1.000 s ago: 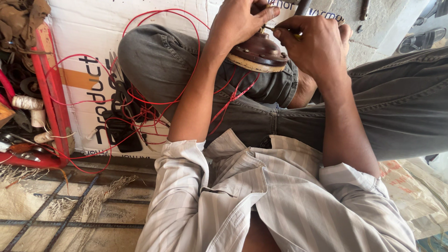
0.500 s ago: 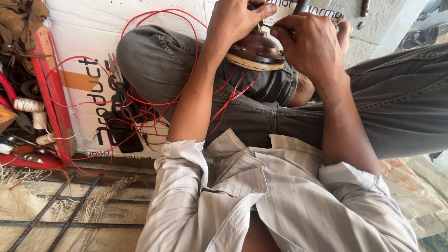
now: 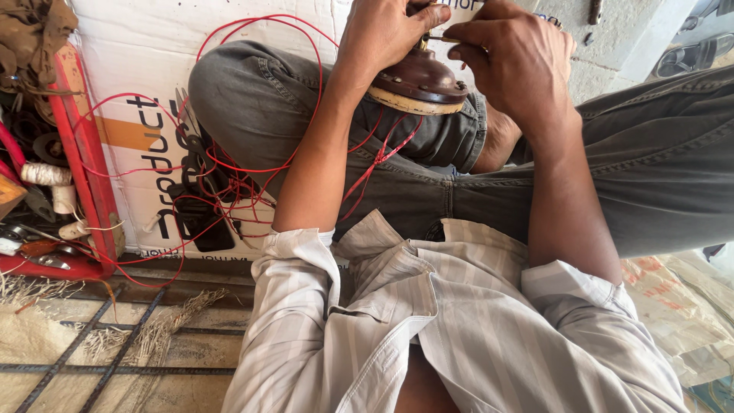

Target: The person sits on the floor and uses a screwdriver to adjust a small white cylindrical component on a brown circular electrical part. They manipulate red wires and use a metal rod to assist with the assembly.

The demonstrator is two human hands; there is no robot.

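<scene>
Resting on the person's bent knee, the brown dome-shaped part [image 3: 419,80] with its pale rim sits between both hands. The left hand [image 3: 382,34] is curled over its top, gripping it; the right hand [image 3: 511,65] is closed in a pinch on a thin metal tool [image 3: 442,39] pointed at the dome's crown. The dome looks rigid, fairly weighty and smooth, so its rim seems the surest hold. Thin red wires [image 3: 229,164] trail from beneath it, limp and easily snagged, toward the cardboard box [image 3: 126,69].
</scene>
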